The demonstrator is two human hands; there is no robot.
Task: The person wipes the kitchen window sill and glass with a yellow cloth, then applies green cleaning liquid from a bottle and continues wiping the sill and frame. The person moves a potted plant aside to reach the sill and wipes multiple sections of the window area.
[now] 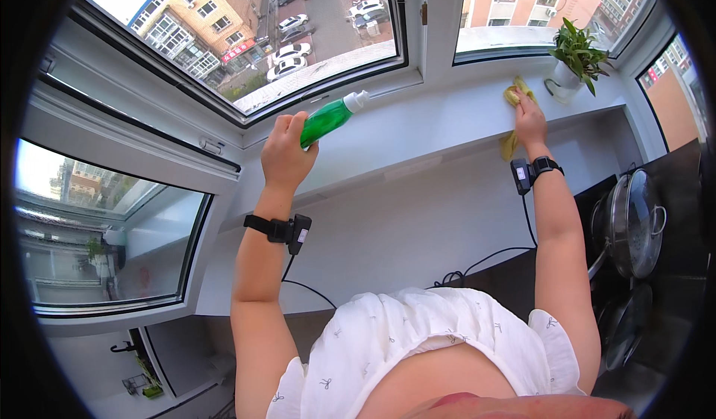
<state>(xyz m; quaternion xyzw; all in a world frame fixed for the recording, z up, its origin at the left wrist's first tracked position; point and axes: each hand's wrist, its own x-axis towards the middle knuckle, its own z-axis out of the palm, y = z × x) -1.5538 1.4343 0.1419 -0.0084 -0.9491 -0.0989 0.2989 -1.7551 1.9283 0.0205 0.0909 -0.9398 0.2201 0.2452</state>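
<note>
My left hand [289, 149] is wrapped round a green bottle with a white top [328, 123], held tilted over the left part of the white windowsill [418, 117]. The top of the bottle points up and to the right. Farther right, my right hand [530, 119] grips a yellow cloth [516, 91] on the sill. Part of the cloth hangs down over the sill's front edge. Just beyond that hand stands a potted green plant [580, 55] in a white pot [567, 83].
An open window sash [112, 232] juts in on the left. A window [283, 38] shows a car park below. At the right, a glass-lidded pan [634, 221] sits on a dark surface. Black cables [477, 262] run from the wrist devices.
</note>
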